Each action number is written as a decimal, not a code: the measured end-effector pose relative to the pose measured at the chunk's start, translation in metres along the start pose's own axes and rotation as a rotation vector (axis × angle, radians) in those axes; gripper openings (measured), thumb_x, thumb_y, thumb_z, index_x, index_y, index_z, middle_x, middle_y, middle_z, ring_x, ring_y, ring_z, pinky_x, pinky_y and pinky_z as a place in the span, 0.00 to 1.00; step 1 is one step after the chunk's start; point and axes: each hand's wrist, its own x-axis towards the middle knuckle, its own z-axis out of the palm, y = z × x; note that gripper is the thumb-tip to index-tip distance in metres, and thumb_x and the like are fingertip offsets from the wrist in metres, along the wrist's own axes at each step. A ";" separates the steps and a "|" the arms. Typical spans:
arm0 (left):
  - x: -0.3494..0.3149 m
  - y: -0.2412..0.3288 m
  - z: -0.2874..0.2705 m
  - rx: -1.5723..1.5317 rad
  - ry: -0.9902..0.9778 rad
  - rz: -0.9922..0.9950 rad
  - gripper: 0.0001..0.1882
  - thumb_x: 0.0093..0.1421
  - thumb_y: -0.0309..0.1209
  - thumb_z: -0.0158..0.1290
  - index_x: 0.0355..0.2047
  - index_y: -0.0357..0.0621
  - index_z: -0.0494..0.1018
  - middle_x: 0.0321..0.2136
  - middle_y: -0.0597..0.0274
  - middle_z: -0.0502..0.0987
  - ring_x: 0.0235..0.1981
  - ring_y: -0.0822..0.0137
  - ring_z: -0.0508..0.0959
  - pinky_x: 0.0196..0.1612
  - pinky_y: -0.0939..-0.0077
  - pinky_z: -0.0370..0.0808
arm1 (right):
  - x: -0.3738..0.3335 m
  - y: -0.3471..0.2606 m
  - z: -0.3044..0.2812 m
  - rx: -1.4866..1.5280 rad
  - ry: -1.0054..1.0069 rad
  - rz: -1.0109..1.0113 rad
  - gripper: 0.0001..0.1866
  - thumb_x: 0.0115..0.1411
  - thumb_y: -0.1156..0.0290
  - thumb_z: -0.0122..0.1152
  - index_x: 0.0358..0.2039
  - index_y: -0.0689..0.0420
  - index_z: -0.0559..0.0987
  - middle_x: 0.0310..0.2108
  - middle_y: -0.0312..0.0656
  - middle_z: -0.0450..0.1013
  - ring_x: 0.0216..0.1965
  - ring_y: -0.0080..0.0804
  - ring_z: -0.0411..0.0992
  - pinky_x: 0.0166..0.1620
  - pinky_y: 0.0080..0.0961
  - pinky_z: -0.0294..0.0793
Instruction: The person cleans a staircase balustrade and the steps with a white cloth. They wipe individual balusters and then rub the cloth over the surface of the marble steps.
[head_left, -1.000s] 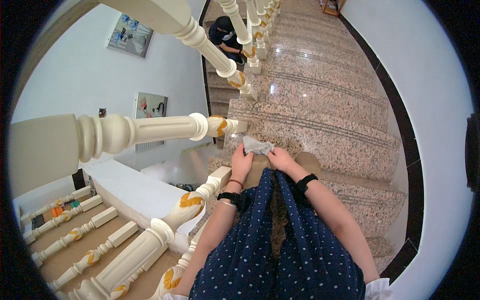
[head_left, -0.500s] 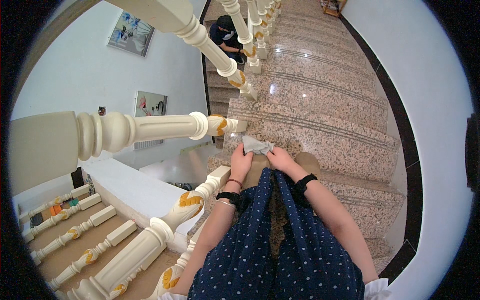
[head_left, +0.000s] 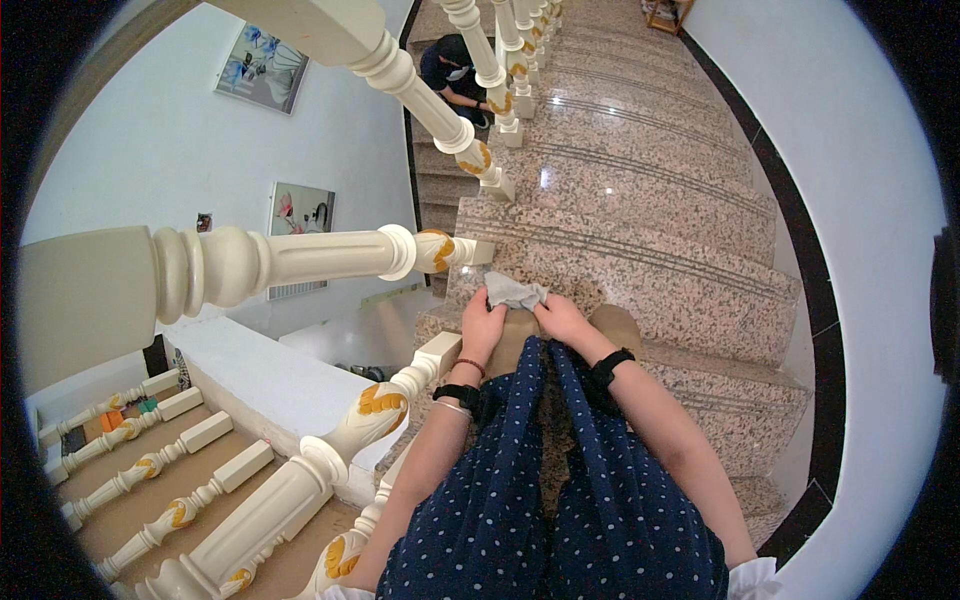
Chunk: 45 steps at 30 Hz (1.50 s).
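A small light-grey cloth (head_left: 515, 292) is stretched between my two hands, just over the toe of a tan shoe on the stair. My left hand (head_left: 483, 325) is closed on its left end, and my right hand (head_left: 562, 320) pinches its right end. The cloth looks crumpled, and my fingertips are partly hidden behind it. Ahead of the cloth rises a speckled pink-grey granite step (head_left: 640, 270). Close to the left of my hands stands the foot of a cream baluster (head_left: 340, 252) with a gold leaf ornament.
More cream balusters (head_left: 350, 420) line the left side, with a drop to a lower floor beyond. A white wall (head_left: 860, 200) with a black skirting (head_left: 815, 360) bounds the right. Another person (head_left: 455, 75) crouches on the stairs at the upper left, behind the railing.
My hands and the cloth stay in place. The crouching person's head and arm have shifted very slightly.
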 end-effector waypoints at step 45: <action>0.002 -0.008 0.001 -0.041 -0.044 -0.028 0.22 0.50 0.28 0.50 0.48 0.38 0.69 0.40 0.49 0.76 0.41 0.56 0.76 0.46 0.69 0.70 | -0.007 -0.014 -0.007 0.165 0.006 0.027 0.24 0.54 0.54 0.48 0.34 0.66 0.76 0.32 0.60 0.73 0.37 0.57 0.72 0.43 0.42 0.70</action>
